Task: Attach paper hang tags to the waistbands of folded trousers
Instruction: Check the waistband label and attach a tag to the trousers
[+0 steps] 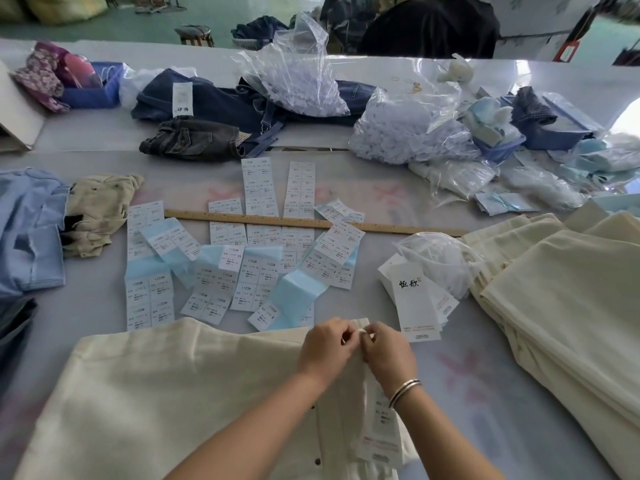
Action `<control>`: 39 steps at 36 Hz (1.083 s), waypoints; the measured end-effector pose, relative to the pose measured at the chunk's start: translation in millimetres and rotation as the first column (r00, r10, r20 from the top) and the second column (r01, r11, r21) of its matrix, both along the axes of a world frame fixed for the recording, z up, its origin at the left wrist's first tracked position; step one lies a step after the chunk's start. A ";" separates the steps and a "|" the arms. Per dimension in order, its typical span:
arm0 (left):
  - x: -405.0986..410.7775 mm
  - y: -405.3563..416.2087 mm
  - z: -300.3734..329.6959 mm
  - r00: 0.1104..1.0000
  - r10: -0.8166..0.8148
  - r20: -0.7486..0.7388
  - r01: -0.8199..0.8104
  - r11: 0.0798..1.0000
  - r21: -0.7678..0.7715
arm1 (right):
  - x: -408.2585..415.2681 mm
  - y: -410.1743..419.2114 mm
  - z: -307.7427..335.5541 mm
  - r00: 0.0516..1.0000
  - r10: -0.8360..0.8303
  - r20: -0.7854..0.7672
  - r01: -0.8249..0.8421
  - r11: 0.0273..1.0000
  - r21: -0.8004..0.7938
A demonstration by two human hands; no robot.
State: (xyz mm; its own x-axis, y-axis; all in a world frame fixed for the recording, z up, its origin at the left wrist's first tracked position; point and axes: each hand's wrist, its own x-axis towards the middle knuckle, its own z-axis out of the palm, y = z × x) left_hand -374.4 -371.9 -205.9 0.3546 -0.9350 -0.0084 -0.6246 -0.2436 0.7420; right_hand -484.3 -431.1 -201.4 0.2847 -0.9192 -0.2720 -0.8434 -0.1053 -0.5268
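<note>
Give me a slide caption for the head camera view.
Both hands fasten a hang tag at cream trousers' waistband.

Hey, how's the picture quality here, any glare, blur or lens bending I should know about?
Head view: wide-angle bending curves the wooden ruler and the table's far edge; glare whitens the far right tabletop and the plastic bags; the background beyond the table is soft; print on the sticker sheets is mostly unreadable; the left hand and right hand are fairly sharp, casting little shadow.

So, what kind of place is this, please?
Probably a garment finishing workshop: a stack of folded cream trousers, sheets of size stickers, hang tags and bags of fasteners cover the table.
</note>
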 end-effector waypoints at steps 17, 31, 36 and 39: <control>7.0 -7.3 18.0 0.737 0.304 -0.604 -0.061 0.919 0.389 | -7.2 31.1 3.8 0.988 0.015 0.157 0.017 0.980 -0.199; 16.8 -1.0 22.5 0.576 0.360 -0.734 -0.167 0.931 0.326 | -35.4 21.0 43.4 0.817 -0.156 0.555 0.068 0.982 0.176; 17.6 -4.1 29.4 0.508 0.273 -0.817 -0.200 0.960 0.196 | -43.7 22.4 68.8 0.573 -0.319 0.755 -0.067 0.900 0.431; 18.5 -7.1 35.9 0.507 0.236 -0.829 -0.252 0.960 0.120 | -42.0 21.0 78.2 0.455 -0.409 0.791 -0.124 0.850 0.511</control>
State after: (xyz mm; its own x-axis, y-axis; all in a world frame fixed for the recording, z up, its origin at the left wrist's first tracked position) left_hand -355.9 -378.9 -170.0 0.4082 -0.8155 -0.4104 0.3567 -0.2714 0.8939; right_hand -526.3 -410.1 -123.2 0.4834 -0.8083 -0.3361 0.0942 0.4298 -0.8980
